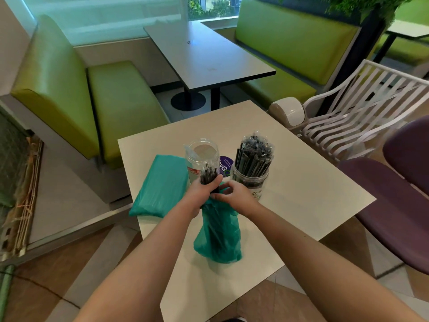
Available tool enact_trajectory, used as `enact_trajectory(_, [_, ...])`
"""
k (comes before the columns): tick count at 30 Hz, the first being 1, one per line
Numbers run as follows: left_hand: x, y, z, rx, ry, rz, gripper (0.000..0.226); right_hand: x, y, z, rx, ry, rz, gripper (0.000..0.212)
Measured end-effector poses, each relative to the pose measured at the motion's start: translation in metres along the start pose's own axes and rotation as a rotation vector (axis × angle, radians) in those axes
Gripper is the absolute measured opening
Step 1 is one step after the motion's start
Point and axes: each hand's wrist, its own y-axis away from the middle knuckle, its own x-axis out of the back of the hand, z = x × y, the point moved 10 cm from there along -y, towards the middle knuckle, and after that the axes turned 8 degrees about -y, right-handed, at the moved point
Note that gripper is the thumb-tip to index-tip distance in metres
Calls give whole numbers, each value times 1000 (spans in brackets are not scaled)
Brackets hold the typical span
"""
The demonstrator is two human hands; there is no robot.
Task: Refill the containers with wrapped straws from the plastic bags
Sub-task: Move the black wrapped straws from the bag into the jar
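A teal plastic bag [219, 235] stands upright on the white table [313, 189], straws showing through it. My left hand [202, 191] is closed around a bundle of dark wrapped straws [208, 174] poking out of the bag's mouth. My right hand [234, 196] pinches the bag's rim beside them. Just behind stands a clear jar [202, 160] with nothing but one loose wrapper inside. To its right a second clear jar [251, 173] is packed with dark wrapped straws. Another teal bag [160, 185], full and folded shut, lies flat at the left.
A round purple sticker [225, 165] lies on the table between the jars. Green booth benches [111, 108] and a dark table [209, 54] stand behind. A white slatted chair [362, 112] and purple seats [394, 194] are at the right.
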Motion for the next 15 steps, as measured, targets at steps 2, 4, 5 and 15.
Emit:
enact_trajectory(2, [2,0,-2,13,6,-16,44,-5,2,-2,9,-21,-14,43])
enact_trajectory(4, [3,1,-4,33,-1,-42,45,-10,4,-3,-2,-41,-41,37])
enact_trajectory(5, [2,2,-4,38,5,-60,44,-11,4,-4,-3,-39,-47,36])
enact_trajectory(15, [5,4,-11,67,107,-54,29,-10,1,-1,-46,-90,-37,33])
